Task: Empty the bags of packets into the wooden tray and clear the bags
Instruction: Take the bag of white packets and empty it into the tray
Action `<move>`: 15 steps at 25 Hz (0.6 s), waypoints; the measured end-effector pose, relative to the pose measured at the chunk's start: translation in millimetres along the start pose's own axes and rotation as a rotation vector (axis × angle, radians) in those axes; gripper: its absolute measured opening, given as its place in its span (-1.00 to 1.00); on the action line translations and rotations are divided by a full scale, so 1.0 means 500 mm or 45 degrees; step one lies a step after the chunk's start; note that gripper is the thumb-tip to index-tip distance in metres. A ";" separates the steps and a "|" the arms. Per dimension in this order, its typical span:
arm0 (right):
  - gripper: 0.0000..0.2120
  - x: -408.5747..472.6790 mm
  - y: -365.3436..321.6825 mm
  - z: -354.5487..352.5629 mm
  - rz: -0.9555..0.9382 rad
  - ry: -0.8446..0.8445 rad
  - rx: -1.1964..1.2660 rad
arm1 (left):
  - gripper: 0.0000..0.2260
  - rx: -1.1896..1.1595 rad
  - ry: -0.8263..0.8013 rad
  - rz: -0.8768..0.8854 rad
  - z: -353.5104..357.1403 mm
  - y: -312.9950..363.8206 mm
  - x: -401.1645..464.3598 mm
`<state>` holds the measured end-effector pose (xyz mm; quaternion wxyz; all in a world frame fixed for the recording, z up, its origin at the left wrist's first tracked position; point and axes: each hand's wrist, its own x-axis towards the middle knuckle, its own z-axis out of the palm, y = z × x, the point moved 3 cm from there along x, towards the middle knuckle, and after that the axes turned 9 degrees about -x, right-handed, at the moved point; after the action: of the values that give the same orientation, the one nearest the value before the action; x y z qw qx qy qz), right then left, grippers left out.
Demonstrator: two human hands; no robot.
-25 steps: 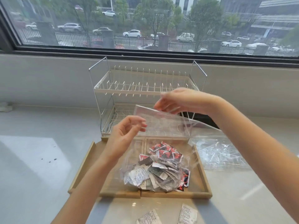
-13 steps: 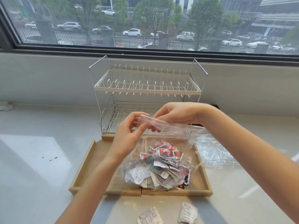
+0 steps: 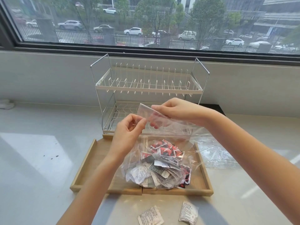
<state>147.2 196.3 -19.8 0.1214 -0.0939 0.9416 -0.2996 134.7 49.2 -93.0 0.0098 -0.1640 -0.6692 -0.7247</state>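
Bag (image 3: 168,127), clear, sagging with packets (image 3: 160,166) over tray (image 3: 84,161).

Two hands are showing: left hand (image 3: 129,130) and right hand (image 3: 177,111). One clear bag of packets (image 3: 162,161) is sitting in one wooden tray (image 3: 90,161); the packets inside are overlapping, too many to count. One empty crumpled bag (image 3: 215,153) is lying right of the tray. Two loose white packets are lying on the counter in front: one (image 3: 150,217), another (image 3: 188,214). One two-tier wire rack (image 3: 149,88) is standing behind.
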 end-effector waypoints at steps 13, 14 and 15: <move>-0.91 0.018 0.017 -0.003 -0.109 0.083 0.131 | -0.81 -0.070 0.006 -0.004 0.003 0.012 -0.002; -0.92 0.020 0.018 -0.003 -0.106 0.091 0.147 | -0.83 -0.069 0.001 -0.004 0.001 0.012 -0.002; -0.93 0.021 0.019 -0.002 -0.108 0.108 0.165 | -0.86 -0.068 -0.008 -0.005 -0.002 0.012 -0.003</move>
<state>135.9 201.9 -26.2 0.0746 -0.1129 0.9198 -0.3684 137.3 47.3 -87.3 0.0019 -0.1651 -0.6499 -0.7419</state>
